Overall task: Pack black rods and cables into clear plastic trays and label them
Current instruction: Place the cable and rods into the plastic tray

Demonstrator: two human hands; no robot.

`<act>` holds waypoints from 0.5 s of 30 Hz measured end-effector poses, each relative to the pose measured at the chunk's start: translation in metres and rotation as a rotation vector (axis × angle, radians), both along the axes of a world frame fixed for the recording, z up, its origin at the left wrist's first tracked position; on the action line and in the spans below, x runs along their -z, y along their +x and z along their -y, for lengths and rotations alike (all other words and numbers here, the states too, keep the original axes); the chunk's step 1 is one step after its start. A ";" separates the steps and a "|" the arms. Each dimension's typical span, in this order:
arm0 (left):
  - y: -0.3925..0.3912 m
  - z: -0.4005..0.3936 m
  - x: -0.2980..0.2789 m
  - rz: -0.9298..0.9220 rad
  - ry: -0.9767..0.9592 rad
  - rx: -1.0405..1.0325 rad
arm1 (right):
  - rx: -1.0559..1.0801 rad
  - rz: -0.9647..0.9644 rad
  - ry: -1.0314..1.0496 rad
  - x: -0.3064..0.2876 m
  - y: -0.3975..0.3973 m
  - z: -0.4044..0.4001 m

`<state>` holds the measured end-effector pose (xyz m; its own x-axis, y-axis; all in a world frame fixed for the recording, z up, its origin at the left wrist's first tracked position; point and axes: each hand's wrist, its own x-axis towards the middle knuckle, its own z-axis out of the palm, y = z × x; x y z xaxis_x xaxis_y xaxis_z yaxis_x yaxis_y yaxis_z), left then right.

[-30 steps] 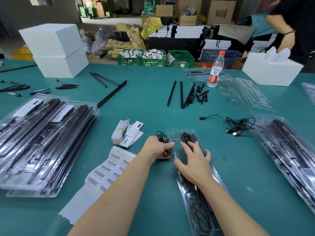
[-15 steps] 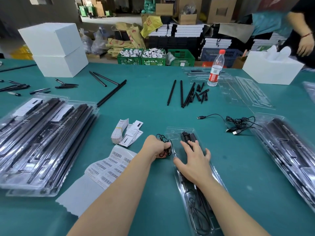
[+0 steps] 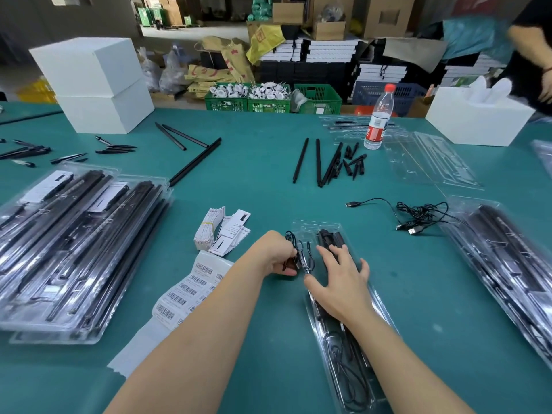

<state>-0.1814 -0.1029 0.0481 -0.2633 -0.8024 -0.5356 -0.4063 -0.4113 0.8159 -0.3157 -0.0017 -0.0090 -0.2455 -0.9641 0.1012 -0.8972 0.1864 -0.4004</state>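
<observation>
pinching thin coiled cable [image 3: 298,249], left hand [image 3: 276,255], glossy clear tray [image 3: 334,228]

right tray stack [image 3: 507,264] blurred, edge-cropped

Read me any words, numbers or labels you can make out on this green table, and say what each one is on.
None reads clearly.
White barcode label sheet: bars and print too small.
White printed cards: text blurred.
Clear plastic water bottle's red label: unreadable.
Yellow sack behind: red mark, illegible.
</observation>
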 end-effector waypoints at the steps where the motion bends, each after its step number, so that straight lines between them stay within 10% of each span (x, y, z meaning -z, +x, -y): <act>1: 0.001 0.000 0.001 -0.003 -0.003 0.010 | 0.000 0.001 -0.004 0.000 0.000 0.000; 15: 0.003 0.001 0.011 -0.076 -0.066 -0.124 | 0.005 -0.020 0.000 0.003 -0.001 0.001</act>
